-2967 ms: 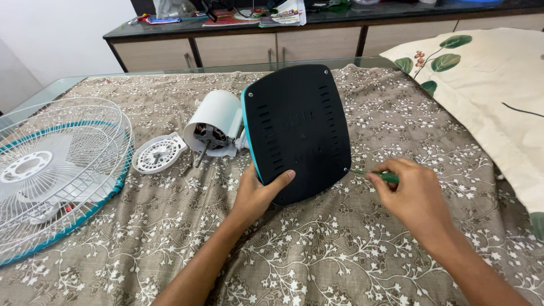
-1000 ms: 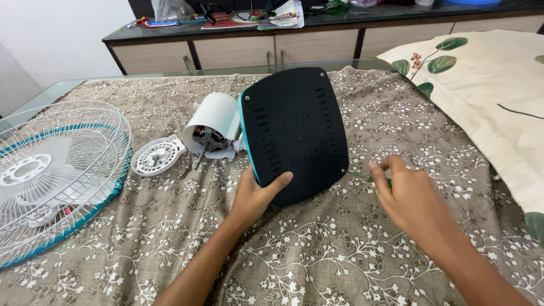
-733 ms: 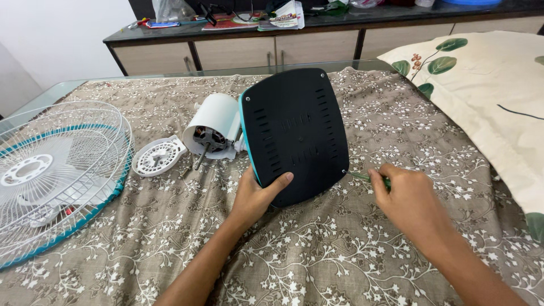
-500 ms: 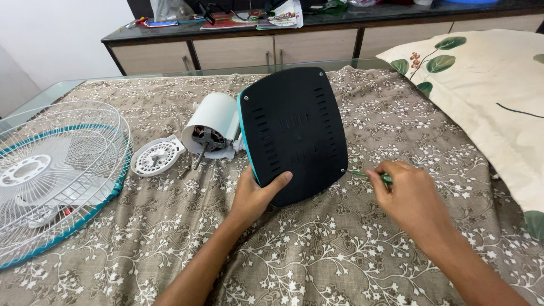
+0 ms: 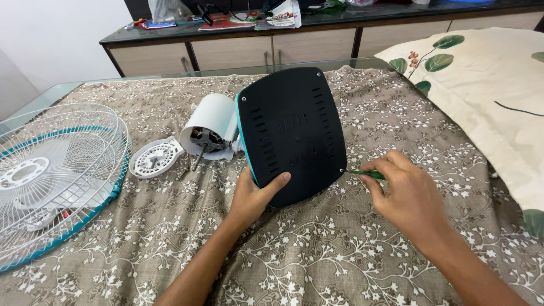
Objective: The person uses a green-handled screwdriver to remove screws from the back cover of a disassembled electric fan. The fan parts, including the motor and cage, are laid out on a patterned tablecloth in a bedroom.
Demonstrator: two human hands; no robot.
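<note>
- The fan base (image 5: 292, 133) stands tipped up on its edge on the floral cloth (image 5: 340, 249), its black slotted underside facing the camera and a teal rim showing along its left side.
- Its long axis runs up and away from the person, leaning slightly left at the top.
- The left hand (image 5: 255, 195) grips the base's lower edge, thumb laid across the black face and fingers wrapped behind it.
- The right hand (image 5: 405, 195) is just right of the base, fingers pinched together around a green-handled screwdriver (image 5: 365, 174).
- The screwdriver lies nearly level, its tip pointing left into the screw at the base's lower right corner.
- Behind the base's left side, touching it, lies the white motor housing (image 5: 211, 129), its shaft pointing toward the camera.
- Left of the base, a round white slotted disc (image 5: 153, 158) rests on the cloth.
- Farther left lies the white wire fan guard (image 5: 51, 175) with its teal ring.
- Well to the right of the base is a leaf-print pillow (image 5: 487, 85).
</note>
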